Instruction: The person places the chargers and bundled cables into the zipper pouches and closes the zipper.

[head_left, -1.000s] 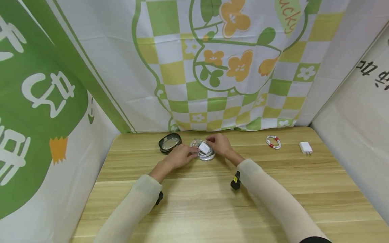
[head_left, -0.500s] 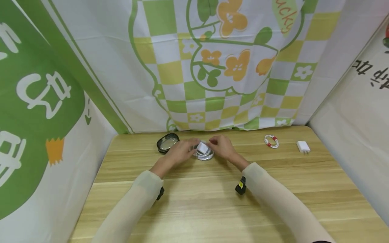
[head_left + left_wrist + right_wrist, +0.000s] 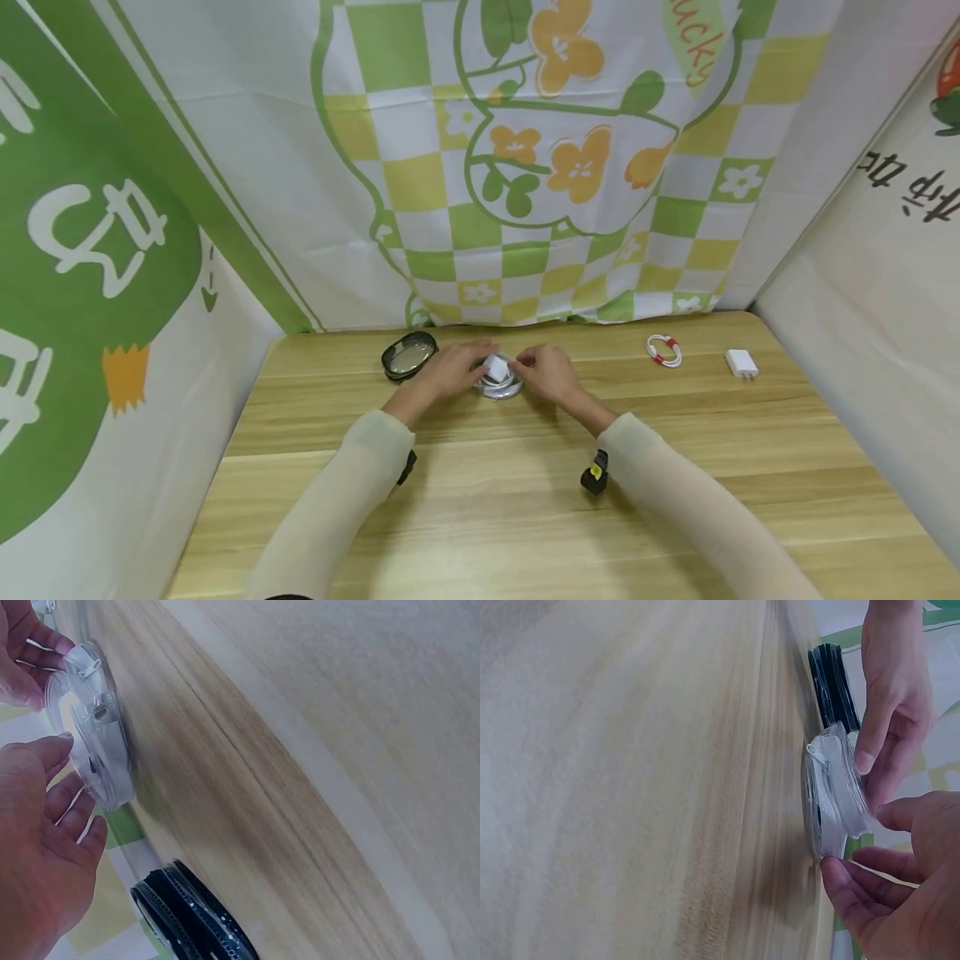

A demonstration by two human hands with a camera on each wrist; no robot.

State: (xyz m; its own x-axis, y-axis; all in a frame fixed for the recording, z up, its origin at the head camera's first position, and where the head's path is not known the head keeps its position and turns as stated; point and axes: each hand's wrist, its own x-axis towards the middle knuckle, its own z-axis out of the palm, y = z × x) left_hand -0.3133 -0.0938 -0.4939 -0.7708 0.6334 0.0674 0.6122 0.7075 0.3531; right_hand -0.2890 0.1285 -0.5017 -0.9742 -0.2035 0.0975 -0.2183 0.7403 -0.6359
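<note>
A round clear zip case (image 3: 502, 392) lies at the back of the table, with a white charger (image 3: 495, 367) and a coiled pale cable showing through its top. My left hand (image 3: 454, 372) grips its left side, thumb at the upper edge and fingers at the side wall in the left wrist view. From the right, my right hand (image 3: 551, 375) holds the opposite rim between thumb and fingers. A metal zipper pull (image 3: 817, 755) hangs on the side of the case facing me. The left hand hides part of the case's left edge in the head view.
Just left of the case sits a black-edged zip case (image 3: 411, 355) with a clear top. Toward the right lie a coiled white cable (image 3: 652, 351) with red ties and a white plug adapter (image 3: 741, 362). A patterned curtain (image 3: 480, 267) hangs behind the table's back edge.
My left fingers have moved to the far side of the clear case. The right hand stays at its right rim, wrist slightly lower. The head view has shifted a little.
</note>
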